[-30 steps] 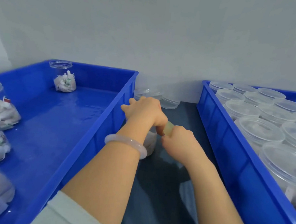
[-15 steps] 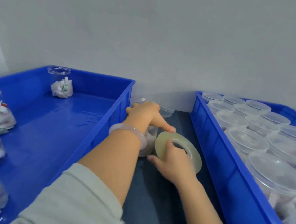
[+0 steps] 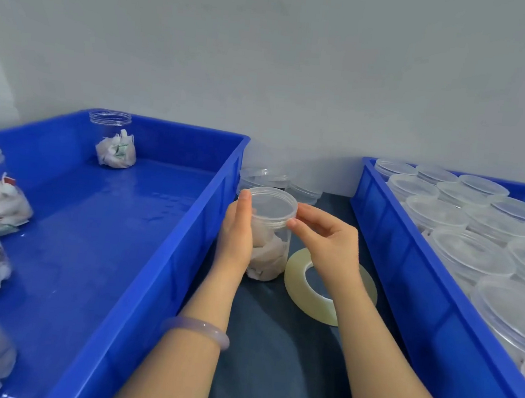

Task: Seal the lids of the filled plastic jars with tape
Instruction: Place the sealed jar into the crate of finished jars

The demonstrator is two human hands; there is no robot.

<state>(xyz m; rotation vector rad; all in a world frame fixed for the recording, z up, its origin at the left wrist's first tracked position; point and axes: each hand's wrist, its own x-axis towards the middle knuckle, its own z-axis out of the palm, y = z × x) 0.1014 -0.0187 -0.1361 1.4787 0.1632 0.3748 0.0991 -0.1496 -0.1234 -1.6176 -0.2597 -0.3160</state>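
Note:
A clear plastic jar filled with white sachets stands upright on the dark table between two blue crates, its clear lid on top. My left hand lies flat along the jar's left side, fingers straight, fingertips at the lid's rim. My right hand pinches the lid's right edge between thumb and forefinger. A roll of clear tape lies flat on the table just right of the jar, partly under my right wrist.
The left blue crate holds several open filled jars without lids. The right blue crate is packed with several lidded jars. Spare lids lie on the table by the wall.
My right hand let go of the tape roll, which now lies flat, and moved up to the lid. My left hand shifted from the jar's top to its side.

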